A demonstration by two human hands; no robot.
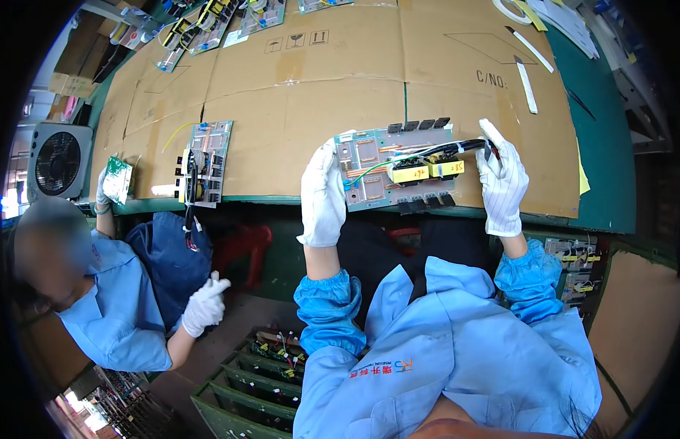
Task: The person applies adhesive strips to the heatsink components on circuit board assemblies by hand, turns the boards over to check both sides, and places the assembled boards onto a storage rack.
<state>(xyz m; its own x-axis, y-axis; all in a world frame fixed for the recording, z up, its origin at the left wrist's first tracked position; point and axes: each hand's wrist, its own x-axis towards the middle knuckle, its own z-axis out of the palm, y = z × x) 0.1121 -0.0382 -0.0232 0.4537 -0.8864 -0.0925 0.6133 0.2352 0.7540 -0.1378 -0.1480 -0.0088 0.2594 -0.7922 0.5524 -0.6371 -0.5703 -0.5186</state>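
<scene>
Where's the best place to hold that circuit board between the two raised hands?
Probably the left end of the circuit board, coming from the left, as the left hand does: that end looks flat and fairly bare. Taller yellow-labelled blocks crowd the other end. The black cable bundle, by the right hand, looks flexible, so likely a poorer handle.
</scene>
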